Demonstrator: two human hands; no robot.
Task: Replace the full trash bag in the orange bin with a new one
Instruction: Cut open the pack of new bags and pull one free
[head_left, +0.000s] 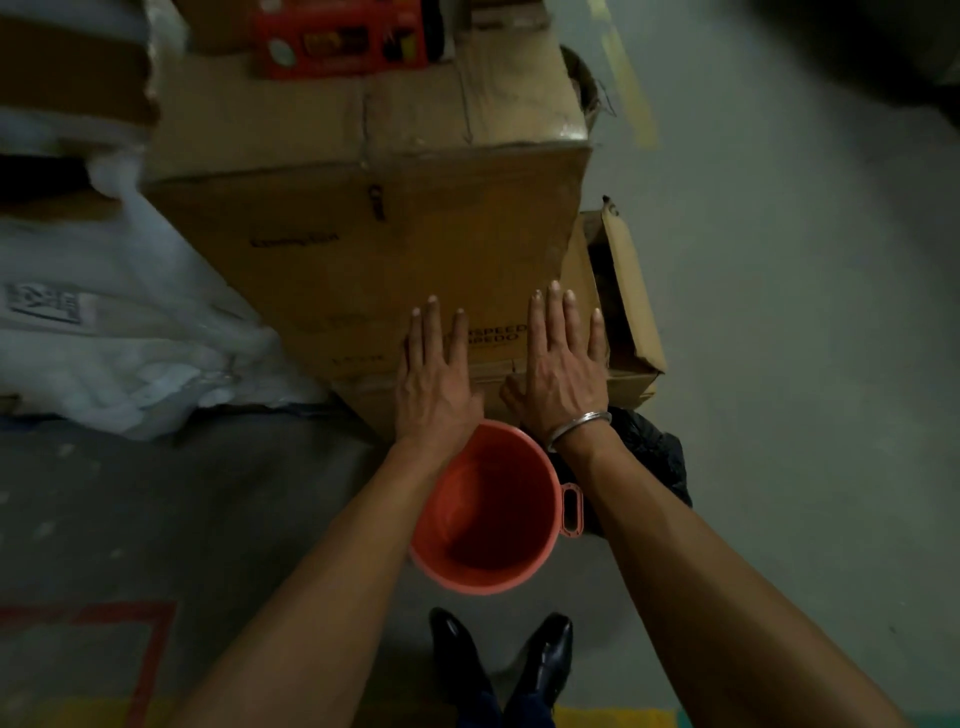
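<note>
**Both hands flat above the orange bin**

At far left, white plastic wrapping (119, 332) lies heaped on the floor, with a red taped outline (150, 660) on the floor nearer the person. To its right stands a big cardboard box (363, 249), and a red carton (340, 36) sits on top of it at the far edge.

The left hand (434, 374) is stretched forward, palm down, its grip wide: fingers straight and spread, holding nothing. It hovers in front of the box's lower face; whether it touches the cardboard cannot be told.

Below and between the two forearms sits the orange bin (488, 509), upright on the floor just in front of the boxes. Its inside shows bare orange plastic, and a handle loop juts from its right side. Two black shoes (498, 660) stand on the floor just near of it.

The right hand (558, 364) is likewise flat and spread, grip wide and holding nothing, with a metal bangle (576, 426) on the wrist. A black bag (654, 457) lies on the floor just right of the bin, partly hidden by the right forearm. Behind it a smaller open box (623, 306) leans against the big one.
</note>
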